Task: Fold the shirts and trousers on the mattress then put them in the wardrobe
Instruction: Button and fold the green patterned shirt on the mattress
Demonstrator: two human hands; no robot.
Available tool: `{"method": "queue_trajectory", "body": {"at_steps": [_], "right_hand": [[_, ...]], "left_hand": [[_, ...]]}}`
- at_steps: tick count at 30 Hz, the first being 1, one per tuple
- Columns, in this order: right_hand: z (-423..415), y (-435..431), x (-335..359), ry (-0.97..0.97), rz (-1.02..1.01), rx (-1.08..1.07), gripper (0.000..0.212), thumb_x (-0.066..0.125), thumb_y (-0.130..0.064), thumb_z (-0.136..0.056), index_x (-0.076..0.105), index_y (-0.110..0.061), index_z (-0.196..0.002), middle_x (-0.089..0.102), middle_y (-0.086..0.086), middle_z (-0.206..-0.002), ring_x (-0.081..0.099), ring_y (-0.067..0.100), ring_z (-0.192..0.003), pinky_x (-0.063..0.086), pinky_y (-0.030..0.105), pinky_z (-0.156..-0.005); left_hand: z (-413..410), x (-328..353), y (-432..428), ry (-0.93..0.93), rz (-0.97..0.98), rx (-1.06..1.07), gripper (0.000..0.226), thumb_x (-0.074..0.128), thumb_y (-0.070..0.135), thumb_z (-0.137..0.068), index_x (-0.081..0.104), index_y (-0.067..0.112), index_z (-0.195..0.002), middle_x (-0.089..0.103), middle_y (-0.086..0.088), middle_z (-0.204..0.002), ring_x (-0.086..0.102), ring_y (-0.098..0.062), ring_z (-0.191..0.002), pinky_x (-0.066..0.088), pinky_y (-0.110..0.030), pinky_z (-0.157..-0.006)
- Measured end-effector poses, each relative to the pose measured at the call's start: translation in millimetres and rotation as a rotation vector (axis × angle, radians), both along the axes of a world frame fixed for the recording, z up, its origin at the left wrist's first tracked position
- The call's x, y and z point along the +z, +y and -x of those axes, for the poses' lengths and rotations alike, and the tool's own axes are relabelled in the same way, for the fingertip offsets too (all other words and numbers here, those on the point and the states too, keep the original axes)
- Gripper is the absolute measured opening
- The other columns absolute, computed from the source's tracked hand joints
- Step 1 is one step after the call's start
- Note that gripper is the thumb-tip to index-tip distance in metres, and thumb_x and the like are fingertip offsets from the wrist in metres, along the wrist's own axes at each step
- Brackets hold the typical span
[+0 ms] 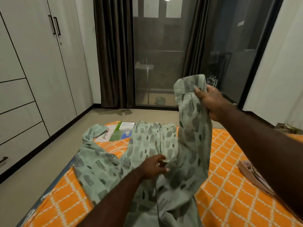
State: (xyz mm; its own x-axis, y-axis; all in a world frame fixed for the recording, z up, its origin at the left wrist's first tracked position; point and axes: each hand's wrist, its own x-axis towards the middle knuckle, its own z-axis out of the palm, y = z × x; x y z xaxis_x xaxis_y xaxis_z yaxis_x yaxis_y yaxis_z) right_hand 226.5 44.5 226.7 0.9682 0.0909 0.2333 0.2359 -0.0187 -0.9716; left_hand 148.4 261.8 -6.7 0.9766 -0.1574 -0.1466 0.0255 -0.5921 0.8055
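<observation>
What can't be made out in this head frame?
All head view:
- shirt: near end cut off by the bottom edge.
- left hand: blurred fingertips; pinching or just pressing the shirt, cannot tell.
- right hand: fingers hidden behind the sleeve it grips.
- pinkish garment: partly behind the right forearm; type unclear.
- wardrobe: doors shut, inside hidden.

Shirt [164,202] hem beyond bottom edge

shirt [147,161] on mattress [229,185], wardrobe [32,63] left, curtains [114,54] behind
</observation>
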Motion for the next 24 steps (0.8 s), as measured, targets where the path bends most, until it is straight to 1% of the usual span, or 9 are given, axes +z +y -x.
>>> {"method": "queue_trajectory", "body": {"at_steps": [2,5,8,11,13,16,18,21,24], "right_hand": [[-21.7,9.9,-15.3,0.027,-0.009,0.012,0.023,0.055,-0.023,-0.106,0.062,-0.014,-0.126,0.075,0.013,-0.112,0.076,0.028,-0.095,0.063,0.048,-0.081],[-55.1,25.0,-25.4,0.041,-0.021,0.033,0.024,0.054,-0.023,-0.106,0.062,-0.014,-0.127,0.076,0.012,-0.109,0.076,0.028,-0.095,0.063,0.044,-0.074],[-90.5,39.5,-26.3,0.048,-0.083,0.037,0.019,0.054,-0.025,-0.106,0.064,-0.017,-0.121,0.078,0.009,-0.101,0.078,0.026,-0.088,0.063,0.041,-0.067],[-127.6,51.5,-28.9,0.06,-0.166,0.023,0.016,0.052,-0.026,-0.107,0.063,-0.019,-0.117,0.078,0.009,-0.099,0.078,0.025,-0.086,0.064,0.043,-0.065],[-154.7,57.4,-44.2,0.105,-0.135,0.015,0.022,0.052,-0.028,-0.107,0.064,-0.016,-0.12,0.078,0.01,-0.103,0.077,0.027,-0.089,0.064,0.046,-0.069],[-183.6,63.3,-99.3,0.316,0.183,0.033,0.023,0.055,-0.032,-0.105,0.067,-0.012,-0.103,0.069,0.009,-0.092,0.067,0.023,-0.076,0.054,0.031,-0.063],[-189.2,61.7,-151.0,0.52,0.476,0.066,0.023,0.06,-0.034,-0.103,0.061,-0.014,-0.092,0.057,0.009,-0.086,0.053,0.018,-0.067,0.04,0.025,-0.056],[-171.6,52.3,-218.5,0.608,0.776,0.068,0.033,0.071,-0.032,-0.096,0.057,-0.008,-0.114,0.062,0.016,-0.111,0.061,0.026,-0.086,0.053,0.035,-0.067],[-136.5,36.5,-253.4,0.471,0.885,-0.007,0.069,0.077,-0.035,-0.091,0.043,-0.004,-0.143,0.056,0.021,-0.137,0.061,0.037,-0.115,0.057,0.046,-0.089]], "left_hand": [[-12.7,-7.3,-2.0,-0.074,-0.045,-0.003,0.071,0.077,0.044,-0.086,0.048,0.023,-0.147,0.054,0.0,-0.145,0.055,-0.014,-0.122,0.048,-0.029,-0.102],[-27.9,-9.8,-8.1,-0.098,-0.007,-0.046,0.074,0.078,0.048,-0.084,0.046,0.024,-0.147,0.053,0.001,-0.145,0.052,-0.007,-0.118,0.045,-0.018,-0.093],[-43.4,-18.0,-10.4,-0.071,0.016,-0.035,0.071,0.074,0.057,-0.084,0.049,0.031,-0.145,0.057,0.006,-0.138,0.055,-0.006,-0.111,0.047,-0.016,-0.084],[-53.8,-31.8,-1.5,-0.064,0.16,0.057,0.042,0.068,0.058,-0.088,0.069,0.025,-0.113,0.071,0.008,-0.111,0.066,-0.004,-0.091,0.055,-0.025,-0.078],[-56.7,-47.4,8.7,-0.038,0.331,0.11,0.051,0.065,0.062,-0.088,0.072,0.012,-0.093,0.074,-0.004,-0.091,0.072,-0.015,-0.083,0.06,-0.037,-0.08],[-56.7,-68.6,22.8,-0.049,0.423,0.112,0.075,0.061,0.078,-0.079,0.067,0.004,-0.078,0.069,-0.015,-0.08,0.065,-0.035,-0.073,0.055,-0.044,-0.073],[-60.3,-74.1,27.9,-0.061,0.394,0.091,0.077,0.06,0.086,-0.074,0.058,0.009,-0.071,0.054,-0.017,-0.073,0.053,-0.027,-0.065,0.045,-0.041,-0.066],[-63.4,-66.4,26.8,0.006,0.264,0.044,0.086,0.055,0.093,-0.067,0.065,0.008,-0.08,0.066,-0.014,-0.084,0.064,-0.025,-0.075,0.053,-0.046,-0.077],[-56.4,-52.6,19.1,0.095,0.115,0.064,0.092,0.039,0.096,-0.072,0.071,0.021,-0.115,0.071,-0.001,-0.118,0.068,-0.017,-0.104,0.052,-0.04,-0.1]]}}
